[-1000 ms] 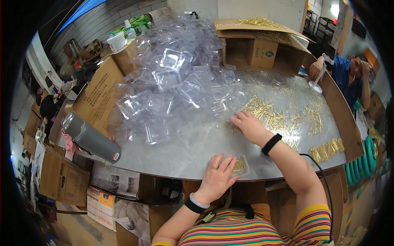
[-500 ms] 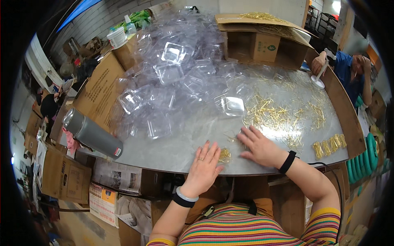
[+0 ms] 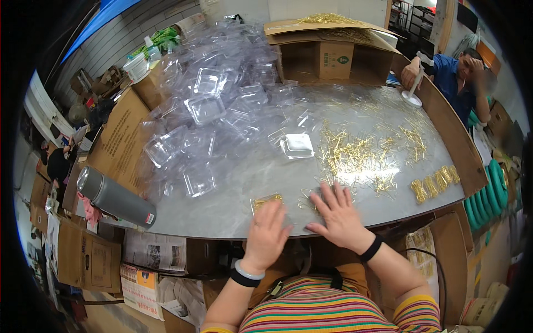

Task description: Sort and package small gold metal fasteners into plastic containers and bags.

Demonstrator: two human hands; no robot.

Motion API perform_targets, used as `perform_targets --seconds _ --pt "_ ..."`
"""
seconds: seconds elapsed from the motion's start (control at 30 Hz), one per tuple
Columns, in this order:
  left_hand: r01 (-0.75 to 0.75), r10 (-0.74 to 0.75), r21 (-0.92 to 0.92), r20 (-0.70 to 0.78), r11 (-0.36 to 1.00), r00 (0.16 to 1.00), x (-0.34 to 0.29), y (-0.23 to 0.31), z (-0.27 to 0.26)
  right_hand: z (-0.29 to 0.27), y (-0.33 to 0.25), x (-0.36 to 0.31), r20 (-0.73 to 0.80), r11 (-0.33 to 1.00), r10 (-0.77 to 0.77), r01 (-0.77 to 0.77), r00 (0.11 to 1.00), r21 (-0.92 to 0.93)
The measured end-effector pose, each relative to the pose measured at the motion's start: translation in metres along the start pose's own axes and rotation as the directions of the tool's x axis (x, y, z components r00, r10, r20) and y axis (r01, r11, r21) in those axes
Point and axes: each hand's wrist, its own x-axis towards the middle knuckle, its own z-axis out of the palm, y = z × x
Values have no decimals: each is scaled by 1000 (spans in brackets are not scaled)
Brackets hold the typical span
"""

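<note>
Left hand: the left hand (image 3: 265, 226) is palm down, fingers stretched out close together and blurred; whether they pinch or merely cover what lies beneath, I cannot tell.
Right hand: the right hand (image 3: 340, 217) is spread, palm down, thumb out to the side, with no grip on anything that shows.
Small tray: a clear tray (image 3: 252, 204) lies at the left fingertips, partly covered by them, with gold wire pins (image 3: 268, 200) in it.
Stray pins: a few loose pins (image 3: 305, 198) lie between the hands, just beside the right fingertips.
Pin pile: the big gold pile (image 3: 355, 154) spreads over the table (image 3: 222, 213) beyond the right hand.
Bundles: gathered gold bundles (image 3: 435, 184) sit in a row to the right of the right hand.
Clear boxes: one clear box (image 3: 297, 145) lies ahead, between the hands; a heap of clear boxes (image 3: 208, 111) rises beyond the left hand.
Flask: a grey flask (image 3: 119, 197) leans well to the left of the left hand.
Step in hand: probably handling pins, with the left hand minding the tray and the right at the strays.
Next move: picking up strays would call for drawing the right thumb and fingertips together low against the tabletop, while the left hand keeps the light tray from sliding.
</note>
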Motion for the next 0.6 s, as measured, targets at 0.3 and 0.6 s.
perform_targets --seconds 0.3,0.6 --pt "-14 17 -28 100 1000 995 -1 15 27 18 10 15 -110 987 -20 38 994 159" --pt "-87 77 25 266 996 961 20 11 39 -41 72 58 97 960 -203 178 974 217"
